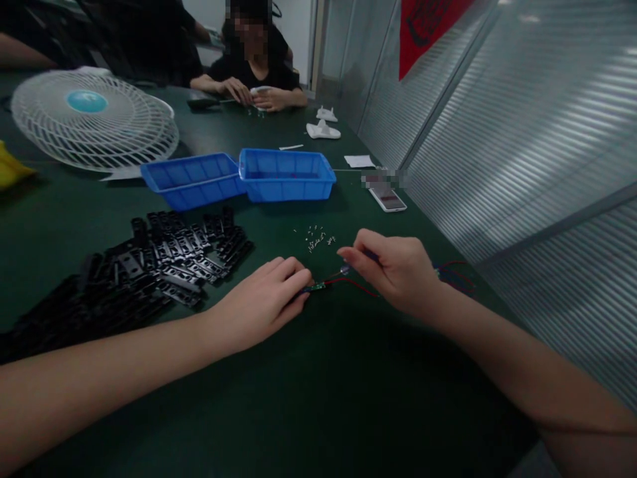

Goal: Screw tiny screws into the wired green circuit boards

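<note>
My left hand is closed, its fingertips pinching a small green circuit board low over the table. A red wire runs from the board toward the right. My right hand is wrapped round the handle of a screwdriver, whose thin shaft points left and down at the board. Most of the handle is hidden in the fist. Whether the tip touches a screw is too small to tell. Just beyond my hands lies a scatter of tiny screws.
Black plastic parts are heaped on the left. Two blue bins stand behind the screws. More wires lie by my right wrist. A phone, a white fan guard and a co-worker are farther off.
</note>
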A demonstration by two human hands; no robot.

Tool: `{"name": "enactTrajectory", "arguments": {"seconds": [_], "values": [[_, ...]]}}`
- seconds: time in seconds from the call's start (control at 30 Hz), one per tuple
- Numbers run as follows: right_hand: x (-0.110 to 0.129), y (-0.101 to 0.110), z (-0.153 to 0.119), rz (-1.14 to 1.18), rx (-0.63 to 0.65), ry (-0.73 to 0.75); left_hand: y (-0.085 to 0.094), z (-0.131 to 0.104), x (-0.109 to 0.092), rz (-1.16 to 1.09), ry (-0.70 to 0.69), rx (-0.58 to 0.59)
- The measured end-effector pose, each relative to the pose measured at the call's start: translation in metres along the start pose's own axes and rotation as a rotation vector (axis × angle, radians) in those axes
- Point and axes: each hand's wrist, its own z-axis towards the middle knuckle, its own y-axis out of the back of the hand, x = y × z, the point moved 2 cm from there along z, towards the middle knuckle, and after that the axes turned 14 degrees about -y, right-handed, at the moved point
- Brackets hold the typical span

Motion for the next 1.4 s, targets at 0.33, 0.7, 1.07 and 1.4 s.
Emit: {"name": "enactTrajectory", "arguments": {"seconds": [0.33,0.7,1.07,1.4], "values": [[0.007,0.001,0.0,0.11,0.073,0.064,0.001,-0.001,0.0,-0.03,0.018,-0.015],[-0.005,-0.005,0.0,0.116,-0.058,0.077,0.0,-0.002,0.0,0.03,0.013,-0.003],[0.002,-0.004,-0.003,0.134,0.052,0.165,0.0,-0.003,-0.001,0.113,-0.055,-0.014],[-0.008,0.0,0.001,0.038,-0.001,0.108,0.004,-0.003,-0.006,0.202,-0.081,-0.004]]}}
